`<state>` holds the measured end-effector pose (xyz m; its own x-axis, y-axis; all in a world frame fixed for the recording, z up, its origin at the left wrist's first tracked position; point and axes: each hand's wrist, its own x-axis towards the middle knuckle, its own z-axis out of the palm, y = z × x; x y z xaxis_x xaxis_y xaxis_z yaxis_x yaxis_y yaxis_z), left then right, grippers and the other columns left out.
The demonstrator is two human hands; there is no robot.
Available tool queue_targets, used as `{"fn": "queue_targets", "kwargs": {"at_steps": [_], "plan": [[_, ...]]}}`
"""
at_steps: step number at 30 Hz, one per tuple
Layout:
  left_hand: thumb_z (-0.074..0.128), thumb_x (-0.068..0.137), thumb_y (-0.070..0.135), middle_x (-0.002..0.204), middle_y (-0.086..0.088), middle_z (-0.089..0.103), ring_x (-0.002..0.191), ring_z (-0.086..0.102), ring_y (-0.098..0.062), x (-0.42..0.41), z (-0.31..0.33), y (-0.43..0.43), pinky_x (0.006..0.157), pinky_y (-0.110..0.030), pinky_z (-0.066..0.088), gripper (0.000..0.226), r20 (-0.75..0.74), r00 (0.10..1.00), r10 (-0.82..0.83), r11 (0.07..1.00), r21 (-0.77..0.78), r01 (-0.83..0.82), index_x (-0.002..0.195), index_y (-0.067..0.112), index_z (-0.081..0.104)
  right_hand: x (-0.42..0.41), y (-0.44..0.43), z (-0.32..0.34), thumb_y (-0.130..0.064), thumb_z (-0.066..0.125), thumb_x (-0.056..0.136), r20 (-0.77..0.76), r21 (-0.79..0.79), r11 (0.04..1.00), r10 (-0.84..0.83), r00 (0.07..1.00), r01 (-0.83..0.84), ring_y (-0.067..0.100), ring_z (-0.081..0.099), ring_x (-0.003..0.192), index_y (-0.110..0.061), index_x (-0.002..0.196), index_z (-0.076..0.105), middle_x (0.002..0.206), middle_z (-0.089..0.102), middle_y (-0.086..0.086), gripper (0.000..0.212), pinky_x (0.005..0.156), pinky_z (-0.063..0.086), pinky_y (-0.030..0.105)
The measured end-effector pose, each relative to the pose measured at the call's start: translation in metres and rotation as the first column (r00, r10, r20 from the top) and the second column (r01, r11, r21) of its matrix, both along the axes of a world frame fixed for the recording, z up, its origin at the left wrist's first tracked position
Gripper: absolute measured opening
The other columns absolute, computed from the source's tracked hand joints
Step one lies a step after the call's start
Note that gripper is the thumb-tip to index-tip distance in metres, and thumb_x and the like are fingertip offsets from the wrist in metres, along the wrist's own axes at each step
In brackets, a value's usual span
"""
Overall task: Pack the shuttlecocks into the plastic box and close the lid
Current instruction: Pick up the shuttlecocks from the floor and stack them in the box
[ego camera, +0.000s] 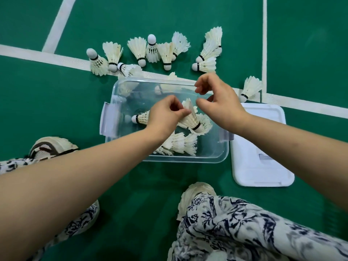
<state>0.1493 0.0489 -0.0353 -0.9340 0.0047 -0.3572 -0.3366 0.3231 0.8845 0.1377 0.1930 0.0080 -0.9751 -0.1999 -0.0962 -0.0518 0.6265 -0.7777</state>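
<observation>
Shuttlecock [191, 120] is held over the plastic box [184, 159] at frame centre, cork pointing lower right. Left hand [164, 114] pinches it by the feather skirt, thumb and fingertips closed on the feathers. Right hand [220, 98] is just right of it, over the box's upper right part. Its fingers are loosely curled, thumb out, a gap between them and nothing in it. Doesn't look to be touching the shuttlecock.

Box is clear, lid off, sitting on the green court floor [131, 185]. Inside:
- packed cluster [181, 144] along the lower wall, feathers overlapping
- single one [140, 118] left of centre, on its side, cork to the left
- pale shapes showing through the upper wall; can't tell if they're inside or behind

Left latch [109, 119] sticks out from the box's left end. White lid [261, 147] lies flat on the floor just right of the box.

Still on the floor:
- loose row [138, 51] across upper centre above the box, some standing on their feathers, some tipped over, along the white court line [47, 58]
- stacked pair [208, 53] at upper right
- lone shuttlecock [249, 88] right of the right hand, near the line corner

Lower frame: patterned trousers [244, 223] and pale shoes [195, 193].
</observation>
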Motion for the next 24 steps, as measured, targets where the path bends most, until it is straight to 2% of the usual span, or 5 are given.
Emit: {"fn": "queue_targets", "kwargs": {"at_steps": [5,10,16,20,24], "plan": [[0.072,0.074,0.022,0.061,-0.001,0.053,0.065,0.054,-0.024,0.009,-0.023,0.012,0.074,-0.047,0.053,0.034,0.083,0.996,0.034,0.993,-0.113,-0.024,0.058,0.021,0.042,0.004,0.010,-0.004,-0.004,0.053,0.077,0.006,0.000,1.000,-0.012,1.000,0.012,0.013,0.051,0.085,-0.018,0.100,0.051,0.088,0.055,-0.007,0.027,0.067,0.042,0.021],[0.072,0.072,0.030,0.068,-0.007,0.056,0.079,0.061,-0.032,0.008,-0.029,0.013,0.075,-0.046,0.052,0.039,0.128,0.990,-0.057,0.956,-0.279,0.091,0.059,0.020,0.037,0.006,0.018,-0.007,-0.004,0.051,0.078,0.032,-0.003,1.000,0.003,0.999,-0.003,0.011,0.049,0.082,-0.020,0.099,0.051,0.088,0.054,-0.008,0.026,0.067,0.038,0.016],[0.070,0.074,0.034,0.060,-0.003,0.048,0.071,0.058,-0.035,0.007,-0.027,0.011,0.071,-0.047,0.051,0.036,0.029,1.000,-0.010,0.949,-0.314,0.018,0.064,0.008,0.047,0.008,0.026,-0.011,-0.004,0.052,0.078,0.035,0.011,1.000,0.011,0.999,-0.012,0.011,0.050,0.083,-0.018,0.098,0.053,0.085,0.054,-0.008,0.025,0.068,0.037,0.015],[0.071,0.074,0.032,0.055,-0.002,0.045,0.068,0.054,-0.028,0.007,-0.031,0.012,0.072,-0.046,0.053,0.044,0.171,0.979,-0.112,0.901,-0.398,0.173,0.056,0.016,0.035,0.008,0.028,-0.013,-0.004,0.051,0.078,0.031,0.017,1.000,0.019,0.999,-0.019,0.012,0.051,0.078,-0.017,0.096,0.055,0.079,0.054,-0.010,0.023,0.066,0.038,0.016],[0.070,0.075,0.034,0.067,-0.004,0.053,0.081,0.061,-0.031,0.007,-0.038,0.010,0.076,-0.044,0.054,0.031,0.265,0.954,-0.137,0.900,-0.369,0.232,0.079,0.007,0.057,0.008,0.031,-0.013,-0.004,0.051,0.078,0.030,0.011,1.000,0.018,0.999,-0.019,0.014,0.053,0.076,-0.020,0.094,0.055,0.073,0.053,-0.015,0.023,0.065,0.040,0.021]]}}
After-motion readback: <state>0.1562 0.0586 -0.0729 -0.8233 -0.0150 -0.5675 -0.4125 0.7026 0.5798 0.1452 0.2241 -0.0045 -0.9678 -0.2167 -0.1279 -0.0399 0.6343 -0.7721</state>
